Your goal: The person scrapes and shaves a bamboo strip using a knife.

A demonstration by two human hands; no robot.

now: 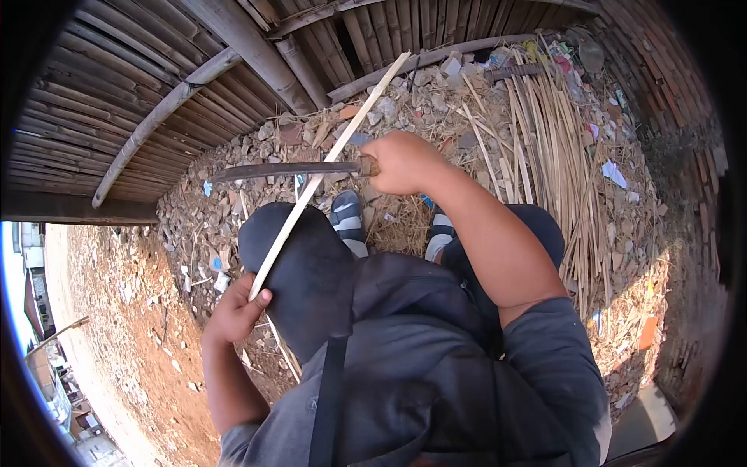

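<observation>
My left hand (236,310) is closed on the lower end of a long pale bamboo strip (282,237), the thumb pressed along it near my knee. The strip slants up and away across my thigh, its far end over the rubble. Wrapped round the handle of a machete, my right hand (406,162) is closed in front of my body. The dark machete blade (268,170) points left and crosses the strip in this view, roughly at its middle.
A pile of split bamboo strips (556,163) lies on the rubble to my right. Bamboo slat walls (124,101) rise ahead and left, and a brick wall (685,156) stands at right. My sandalled feet (348,215) rest on stony ground littered with scraps.
</observation>
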